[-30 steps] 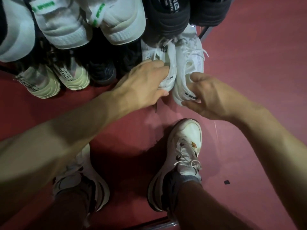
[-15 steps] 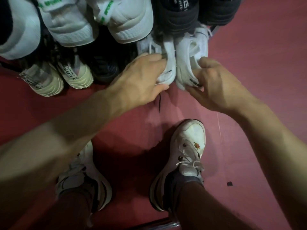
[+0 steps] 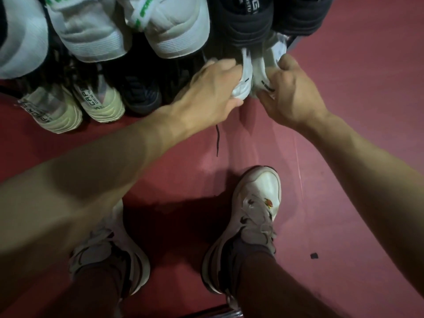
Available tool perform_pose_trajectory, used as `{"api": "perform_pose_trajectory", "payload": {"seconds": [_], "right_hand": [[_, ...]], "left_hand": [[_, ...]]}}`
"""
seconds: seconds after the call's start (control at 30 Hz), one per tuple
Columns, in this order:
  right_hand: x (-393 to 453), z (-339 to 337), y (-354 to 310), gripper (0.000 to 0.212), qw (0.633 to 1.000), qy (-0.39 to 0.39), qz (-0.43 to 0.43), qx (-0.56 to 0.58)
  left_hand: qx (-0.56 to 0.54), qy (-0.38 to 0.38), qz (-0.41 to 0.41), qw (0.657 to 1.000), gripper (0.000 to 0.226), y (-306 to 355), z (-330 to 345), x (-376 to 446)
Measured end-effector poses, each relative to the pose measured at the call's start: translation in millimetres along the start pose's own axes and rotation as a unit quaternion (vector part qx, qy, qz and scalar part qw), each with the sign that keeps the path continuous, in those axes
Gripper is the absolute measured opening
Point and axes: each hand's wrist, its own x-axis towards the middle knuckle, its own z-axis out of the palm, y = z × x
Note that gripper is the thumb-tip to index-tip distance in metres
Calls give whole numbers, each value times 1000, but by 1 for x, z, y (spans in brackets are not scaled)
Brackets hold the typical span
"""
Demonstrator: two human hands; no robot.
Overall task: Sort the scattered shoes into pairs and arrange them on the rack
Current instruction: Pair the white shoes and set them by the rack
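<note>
Shoes (white, smooth-sided, heels outward) are gripped at the rack's lowest level: one by the left hand, its mate by the right hand, above matte red floor.

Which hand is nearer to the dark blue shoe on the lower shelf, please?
Left. The left hand is just right of the dark blue shoe; the right hand is farther right.

Head camera looks steeply down, close above floor.
</note>
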Motion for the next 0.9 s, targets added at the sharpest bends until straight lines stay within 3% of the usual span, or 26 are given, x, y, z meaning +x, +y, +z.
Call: {"api": "perform_pose_trajectory", "payload": {"seconds": [0.2, 0.47, 0.67, 0.83, 0.9], "right_hand": [[15, 6, 1, 20, 999, -6, 50, 4], [1, 17, -2, 24, 997, 18, 79, 13], [-4, 25, -10, 19, 995, 41, 88, 39], [-8, 24, -4, 24, 987, 78, 108, 85], [-10, 21, -4, 23, 985, 89, 109, 103]], "left_hand": [[33, -56, -45, 997, 29, -17, 17, 4], [56, -4, -50, 997, 16, -14, 25, -3], [68, -53, -135, 987, 27, -12, 7, 22], [74, -70, -113, 988, 28, -11, 15, 9], [72, -65, -105, 990, 44, -12, 14, 4]]}}
